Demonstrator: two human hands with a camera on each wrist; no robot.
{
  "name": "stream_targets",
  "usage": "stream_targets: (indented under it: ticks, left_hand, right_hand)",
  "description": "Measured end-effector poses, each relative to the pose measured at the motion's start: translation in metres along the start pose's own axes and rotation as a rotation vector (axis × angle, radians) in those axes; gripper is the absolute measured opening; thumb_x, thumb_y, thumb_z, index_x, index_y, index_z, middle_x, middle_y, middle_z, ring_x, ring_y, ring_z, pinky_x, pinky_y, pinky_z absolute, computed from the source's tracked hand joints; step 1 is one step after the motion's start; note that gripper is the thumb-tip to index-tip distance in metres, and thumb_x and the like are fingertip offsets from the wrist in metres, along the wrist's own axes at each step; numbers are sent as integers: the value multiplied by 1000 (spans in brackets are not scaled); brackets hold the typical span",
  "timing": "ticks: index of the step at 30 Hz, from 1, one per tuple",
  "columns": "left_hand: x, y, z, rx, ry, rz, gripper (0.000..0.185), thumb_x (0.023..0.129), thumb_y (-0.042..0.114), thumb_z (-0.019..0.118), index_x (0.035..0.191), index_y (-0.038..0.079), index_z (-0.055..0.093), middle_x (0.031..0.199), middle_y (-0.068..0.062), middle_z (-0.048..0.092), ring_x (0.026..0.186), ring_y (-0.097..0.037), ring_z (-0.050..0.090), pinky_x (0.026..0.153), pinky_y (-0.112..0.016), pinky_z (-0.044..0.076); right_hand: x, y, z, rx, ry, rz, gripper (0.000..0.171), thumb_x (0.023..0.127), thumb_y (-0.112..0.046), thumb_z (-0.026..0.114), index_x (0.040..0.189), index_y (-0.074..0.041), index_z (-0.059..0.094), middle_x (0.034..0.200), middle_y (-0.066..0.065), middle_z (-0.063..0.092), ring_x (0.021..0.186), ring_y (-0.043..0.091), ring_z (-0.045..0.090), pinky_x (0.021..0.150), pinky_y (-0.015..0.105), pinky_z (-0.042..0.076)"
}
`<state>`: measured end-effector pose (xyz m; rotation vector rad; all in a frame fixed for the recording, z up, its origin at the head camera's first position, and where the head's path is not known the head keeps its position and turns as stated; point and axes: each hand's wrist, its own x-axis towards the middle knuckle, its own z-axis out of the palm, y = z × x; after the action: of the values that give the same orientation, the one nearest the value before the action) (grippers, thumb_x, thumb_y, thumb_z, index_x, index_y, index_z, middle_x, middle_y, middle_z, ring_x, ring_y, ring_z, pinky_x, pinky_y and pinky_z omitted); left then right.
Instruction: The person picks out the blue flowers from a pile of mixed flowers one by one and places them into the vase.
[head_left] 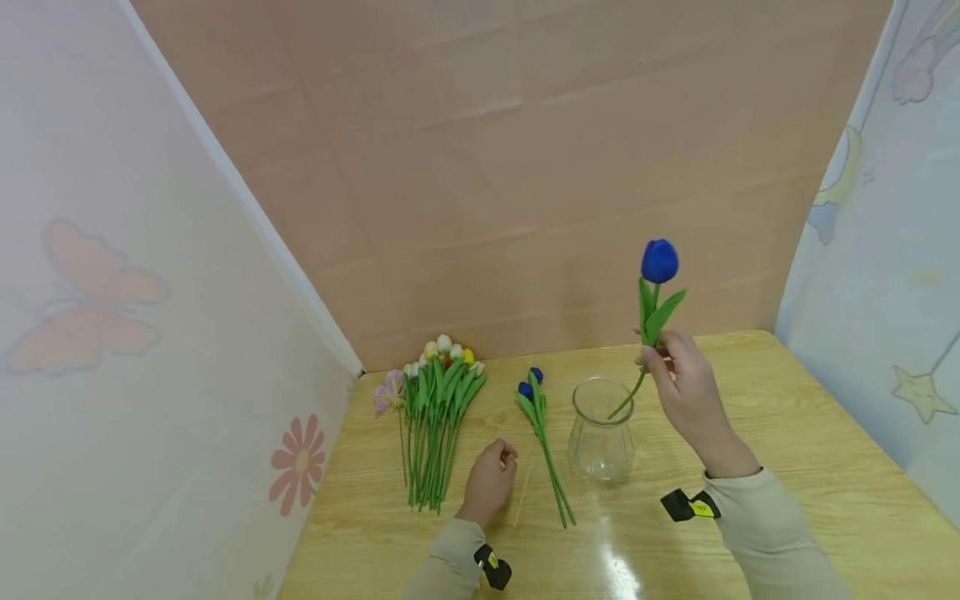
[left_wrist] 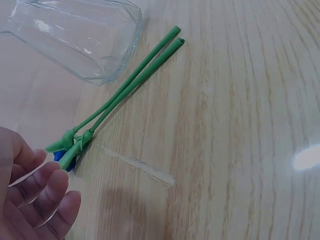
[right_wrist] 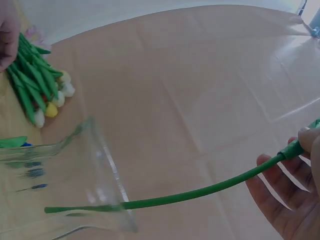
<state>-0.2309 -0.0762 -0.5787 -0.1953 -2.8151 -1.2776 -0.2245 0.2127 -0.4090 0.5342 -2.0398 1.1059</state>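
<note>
While the pale wooden table (head_left: 787, 467) is lying under everything, walled in by a plain tan backdrop (head_left: 525, 167) at the far side and printed curtains at left and right, the things on it are spreading across its far half. A bunch of green-stemmed artificial tulips with white, yellow and pink heads (head_left: 435, 417) is lying at the far left of the table. To its right, a pair of blue-headed artificial tulips with green stems (head_left: 543, 442) is lying flat, heads pointing far, stem ends just beside the foot of a clear, round-bellied glass vase (head_left: 600, 433), which is standing upright near the middle.

The right hand (head_left: 686, 387) is pinching a single blue artificial tulip with a green stem and leaves (head_left: 658, 287) just below the leaves, holding it up with the head high; the lower stem is slanting down so that its tip is sitting within the vase's mouth. The left hand (head_left: 491, 483) is resting on the table between the bunch and the blue pair, fingers loosely curled and holding nothing, fingertips (left_wrist: 55, 182) near the pair's blue heads.
</note>
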Motion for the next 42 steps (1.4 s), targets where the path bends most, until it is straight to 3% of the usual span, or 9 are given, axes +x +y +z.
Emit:
stream_targets:
  ticks: [5, 9, 13, 20, 26, 31, 36, 42]
  left_hand:
    - [-1, -1, 0, 24, 1, 7, 11, 97, 10, 53, 98, 7, 63, 80, 6, 58, 62, -5, 46, 55, -22, 39]
    - [-2, -2, 0, 37, 2, 13, 10, 97, 9, 53, 97, 8, 63, 78, 6, 57, 61, -5, 46, 54, -22, 39]
    - [-1, -4, 1, 38, 2, 4, 10, 97, 10, 53, 97, 9, 63, 77, 7, 56, 58, -4, 44, 51, -22, 38]
    - [-2, -6, 1, 30, 2, -7, 11, 98, 10, 53, 98, 8, 64, 77, 6, 56, 55, -4, 43, 49, -21, 37]
    - [-3, -4, 0, 23, -6, -8, 11, 98, 10, 53, 98, 7, 63, 77, 5, 57, 54, -5, 44, 49, -22, 37]
    - [-3, -2, 1, 29, -20, 6, 12, 97, 9, 53, 98, 6, 64, 78, 4, 59, 55, -4, 44, 50, -21, 38]
    - [-3, 1, 5, 55, -49, 25, 12, 96, 8, 52, 97, 7, 64, 80, 4, 62, 55, -4, 43, 51, -21, 38]
    - [-3, 7, 21, 125, -111, 49, 10, 96, 10, 54, 93, 9, 63, 73, 6, 57, 55, -4, 44, 49, -22, 37]
  right_hand:
    - [-18, 22, 18, -7, -153, 123, 20, 99, -9, 54, 117, -1, 55, 99, 7, 63, 90, -2, 54, 79, 12, 44]
    - [-30, 39, 31, -5, -198, 220, 20, 101, -17, 51, 113, -1, 55, 102, 10, 64, 95, 15, 59, 84, 36, 50]
    - [-38, 54, 40, -21, -222, 249, 25, 102, -20, 49, 112, 2, 55, 109, 17, 60, 105, 33, 54, 88, 54, 44]
    - [-46, 68, 43, 35, -306, 346, 40, 104, -26, 43, 129, 5, 46, 124, 23, 51, 116, 40, 48, 94, 59, 41]
    - [-68, 75, 36, 152, -395, 400, 58, 104, -25, 43, 152, -2, 18, 142, 26, 38, 129, 45, 37, 99, 62, 34]
    - [-100, 90, 37, 231, -451, 431, 79, 100, -19, 54, 156, -11, -1, 152, 30, 20, 136, 51, 22, 101, 68, 25]
    - [-123, 98, 45, 257, -528, 524, 88, 95, -24, 62, 155, -11, 0, 154, 30, 14, 138, 54, 17, 100, 73, 22]
    - [-134, 100, 56, 156, -598, 627, 101, 88, -42, 69, 153, -5, 2, 153, 35, 13, 133, 60, 23, 99, 73, 26]
